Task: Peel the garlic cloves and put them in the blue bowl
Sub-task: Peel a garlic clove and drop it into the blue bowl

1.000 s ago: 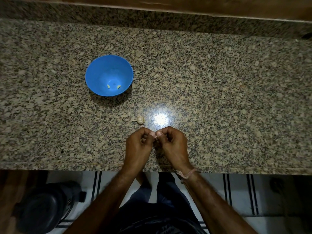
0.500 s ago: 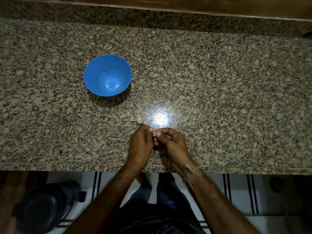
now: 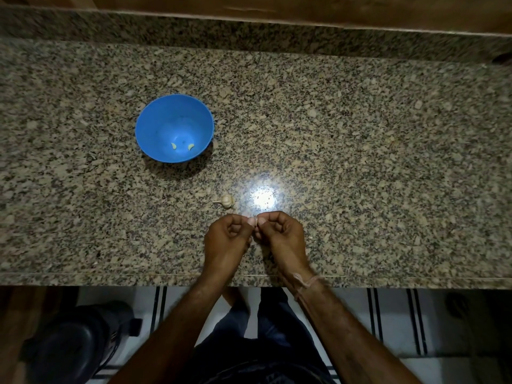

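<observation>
**Granite counter: one clove pinched between both my hands, mid-peel**

Granite counter point(image 3: 360, 162), seen from above. My left hand point(image 3: 225, 236) and right hand point(image 3: 282, 234) meet over its near edge, knuckles up and wrists angled inward so the fingertips come together. Each hand is curled, with thumb and forefinger closed on the same small clove point(image 3: 254, 220). Only a pale sliver of the clove shows between the nails, and I cannot tell how much skin is left on it. My other fingers are folded loosely into the palms and hold nothing. A thread band point(image 3: 304, 282) circles my right wrist.

The garlic bulb point(image 3: 226, 201) lies on the counter just beyond my left knuckles, apart from them, beside a bright glare point(image 3: 261, 199). The blue bowl point(image 3: 155, 128) stands well beyond and to the left, and two peeled cloves point(image 3: 174, 146) lie in its bottom.

To do this step well, I judge that one hand should hold the clove steady while the other hand's nail catches the papery skin at an end and draws it off along the length. The grip should be light, since a clove this small could slip out or bruise. The clove should be fully bare before I carry it across to the bowl.
</observation>
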Tool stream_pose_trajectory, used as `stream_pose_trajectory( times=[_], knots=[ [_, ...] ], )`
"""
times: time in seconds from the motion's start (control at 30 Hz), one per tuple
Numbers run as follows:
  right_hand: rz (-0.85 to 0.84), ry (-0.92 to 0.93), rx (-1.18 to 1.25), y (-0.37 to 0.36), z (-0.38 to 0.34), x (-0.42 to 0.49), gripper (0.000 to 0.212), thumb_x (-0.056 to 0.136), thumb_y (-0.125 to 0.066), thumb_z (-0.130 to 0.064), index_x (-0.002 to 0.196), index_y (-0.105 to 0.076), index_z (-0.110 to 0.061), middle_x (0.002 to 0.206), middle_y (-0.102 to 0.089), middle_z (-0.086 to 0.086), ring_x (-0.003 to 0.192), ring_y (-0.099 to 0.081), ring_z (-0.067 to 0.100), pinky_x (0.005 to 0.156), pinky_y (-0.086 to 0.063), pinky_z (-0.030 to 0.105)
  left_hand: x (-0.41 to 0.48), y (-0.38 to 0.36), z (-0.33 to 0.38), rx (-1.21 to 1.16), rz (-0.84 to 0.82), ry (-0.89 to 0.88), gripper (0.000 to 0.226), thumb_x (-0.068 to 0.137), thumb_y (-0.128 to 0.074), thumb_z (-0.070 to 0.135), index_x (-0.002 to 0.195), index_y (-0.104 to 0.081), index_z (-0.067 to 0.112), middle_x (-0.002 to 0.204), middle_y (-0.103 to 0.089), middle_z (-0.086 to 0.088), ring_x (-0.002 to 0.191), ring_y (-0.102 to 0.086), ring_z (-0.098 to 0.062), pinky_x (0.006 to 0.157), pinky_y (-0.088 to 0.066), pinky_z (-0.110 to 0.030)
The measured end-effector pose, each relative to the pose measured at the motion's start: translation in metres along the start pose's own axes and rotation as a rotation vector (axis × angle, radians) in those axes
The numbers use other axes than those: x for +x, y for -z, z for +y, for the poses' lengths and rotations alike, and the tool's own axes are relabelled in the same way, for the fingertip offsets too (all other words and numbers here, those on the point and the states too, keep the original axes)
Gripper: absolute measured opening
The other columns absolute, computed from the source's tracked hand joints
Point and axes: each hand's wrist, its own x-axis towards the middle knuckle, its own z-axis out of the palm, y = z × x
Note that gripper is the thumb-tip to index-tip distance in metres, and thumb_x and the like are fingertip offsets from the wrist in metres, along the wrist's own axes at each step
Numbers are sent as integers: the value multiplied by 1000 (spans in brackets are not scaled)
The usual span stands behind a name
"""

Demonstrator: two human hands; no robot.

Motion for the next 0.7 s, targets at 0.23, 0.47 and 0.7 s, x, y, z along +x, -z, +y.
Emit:
stream_pose_trajectory(
  times=[0.23,0.47,0.7],
  knots=[
    [23,31,-6,-4,3,-2,11,97,-70,-3,90,-75,-10,94,-74,25,88,-72,30,89,-62,49,-3,-2,6,-6,48,-30,6,87,-82,22,88,-76,24,75,-76,9,72,-72,-3,65,-57,-15],
    [33,15,-89,-10,8,2,14,90,-69,-29,91,-75,-17,92,-76,13,92,-73,34,89,-60,56,-1,-3,5,13,21,-82,16,92,-75,12,91,-75,28,86,-77,9,81,-73,-3,74,-59,-20],
    [18,180,-312,-1,-1,9,23,99,-59,0,108,-76,-14,106,-78,-3,99,-74,13,90,-62,35,6,6,-4,-29,31,-66,14,94,-73,11,96,-77,24,86,-77,5,84,-74,-14,80,-63,-39]
  ],
)
